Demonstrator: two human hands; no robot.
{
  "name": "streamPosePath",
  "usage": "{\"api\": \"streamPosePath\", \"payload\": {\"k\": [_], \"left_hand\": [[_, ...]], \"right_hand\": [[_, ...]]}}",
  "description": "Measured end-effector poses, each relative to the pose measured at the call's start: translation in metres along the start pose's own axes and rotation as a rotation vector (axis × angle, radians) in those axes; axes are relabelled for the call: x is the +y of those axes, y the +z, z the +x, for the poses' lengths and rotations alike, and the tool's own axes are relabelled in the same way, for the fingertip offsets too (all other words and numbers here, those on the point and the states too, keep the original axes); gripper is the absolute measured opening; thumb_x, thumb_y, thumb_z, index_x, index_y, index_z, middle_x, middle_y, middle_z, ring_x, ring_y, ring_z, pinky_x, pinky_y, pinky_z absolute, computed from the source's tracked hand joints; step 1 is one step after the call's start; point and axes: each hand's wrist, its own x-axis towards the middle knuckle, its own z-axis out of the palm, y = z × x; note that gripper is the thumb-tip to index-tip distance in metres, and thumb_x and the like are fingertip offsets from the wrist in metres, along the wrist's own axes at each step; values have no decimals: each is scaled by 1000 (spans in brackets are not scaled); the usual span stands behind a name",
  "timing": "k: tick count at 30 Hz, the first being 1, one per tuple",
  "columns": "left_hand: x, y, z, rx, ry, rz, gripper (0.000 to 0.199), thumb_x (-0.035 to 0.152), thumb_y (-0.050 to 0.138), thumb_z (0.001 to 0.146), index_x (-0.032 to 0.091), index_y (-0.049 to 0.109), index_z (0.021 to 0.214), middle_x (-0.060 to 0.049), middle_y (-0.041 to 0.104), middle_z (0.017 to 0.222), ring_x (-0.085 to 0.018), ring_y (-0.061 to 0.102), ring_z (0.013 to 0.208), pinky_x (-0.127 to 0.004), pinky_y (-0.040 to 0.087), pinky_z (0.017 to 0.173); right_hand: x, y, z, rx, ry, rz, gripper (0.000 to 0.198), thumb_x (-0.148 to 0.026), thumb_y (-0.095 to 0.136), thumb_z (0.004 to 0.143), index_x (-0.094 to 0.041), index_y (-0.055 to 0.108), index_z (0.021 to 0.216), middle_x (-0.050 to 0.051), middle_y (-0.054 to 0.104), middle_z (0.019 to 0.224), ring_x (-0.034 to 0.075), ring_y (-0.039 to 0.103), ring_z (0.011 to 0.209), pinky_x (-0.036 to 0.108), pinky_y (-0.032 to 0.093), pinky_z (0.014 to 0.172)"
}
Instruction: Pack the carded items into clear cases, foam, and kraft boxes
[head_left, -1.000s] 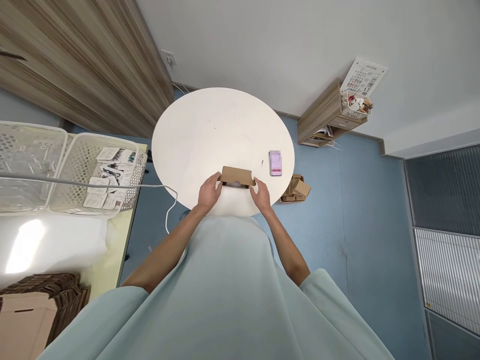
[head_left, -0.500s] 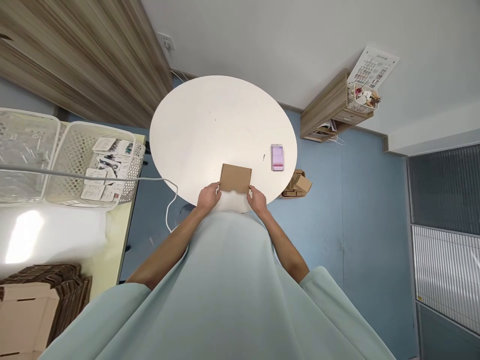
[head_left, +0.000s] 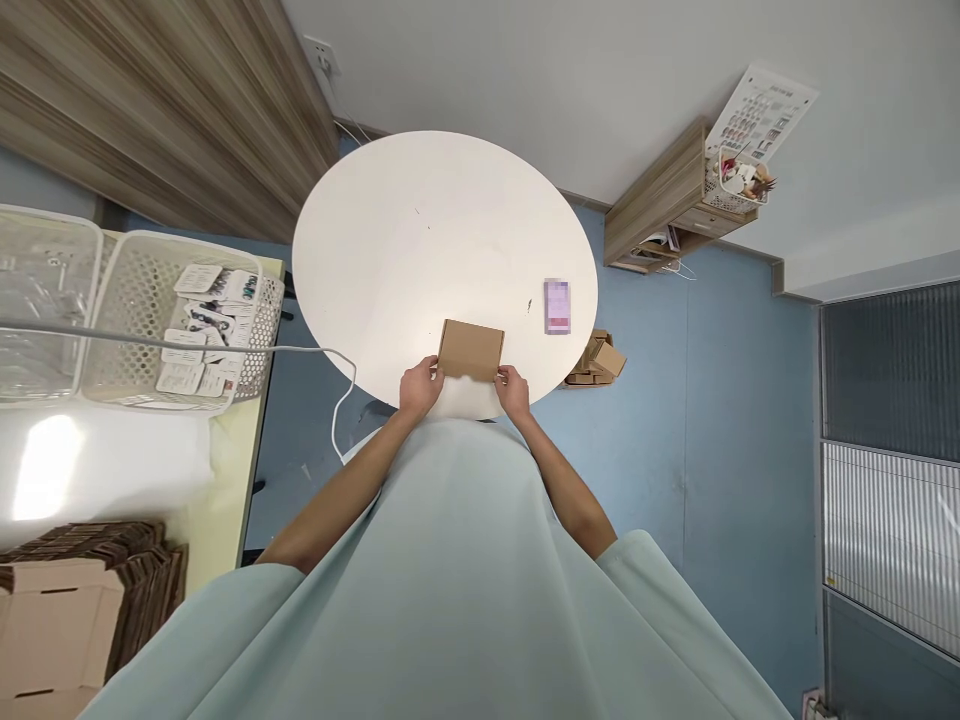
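Observation:
A small brown cardboard box [head_left: 471, 348] is at the near edge of the round white table [head_left: 375, 240], its lid side facing up. My left hand [head_left: 421, 386] grips its near left corner, the fingers closed against the cardboard. At the near right corner, my right hand [head_left: 513, 390] pinches the box in the same way. The undersides of the fingers and the inside of the box are hidden.
A phone with a blurred screen [head_left: 557, 306] lies on the table's right side. Left stand white baskets [head_left: 262, 330], one with packaged cards, beside stacked flat cartons [head_left: 60, 620]. A white cable [head_left: 300, 349] crosses there. An open carton [head_left: 596, 360] sits on the floor to the right.
Both hands still hold the box at its near corners. The whole view has shifted slightly, and the box's near edge appears a little more raised or folded.

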Motion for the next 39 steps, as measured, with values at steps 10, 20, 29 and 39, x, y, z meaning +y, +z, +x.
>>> {"api": "streamPosePath", "payload": {"k": [10,20,29,39], "left_hand": [[2,2,18,-28,-49,11,44,19,55,101,19,68,143,-11,77,141,-28,75,123,-39,54,111],[-4,1,27,-65,-50,33,45,19,56,99,19,69,142,-12,77,140,-31,75,122,-42,55,109],[-1,-6,23,-43,-11,-102,56,25,61,94,18,62,151,-12,76,143,-27,75,124,-39,54,111],[44,-22,-3,94,-2,-198,44,58,60,102,21,80,116,-10,83,119,-30,76,115,-40,57,104]], "right_hand": [[5,5,21,25,50,169,33,-19,59,102,-21,70,133,9,80,132,20,78,109,33,59,103],[15,15,31,12,84,162,36,-21,64,99,-21,73,134,9,81,125,23,78,107,37,58,105],[9,7,29,47,43,199,38,-29,70,96,-21,74,133,13,72,140,23,76,111,39,57,111],[-13,-47,6,175,33,298,48,-65,65,98,-20,80,105,12,82,119,28,76,112,39,58,102]]}}
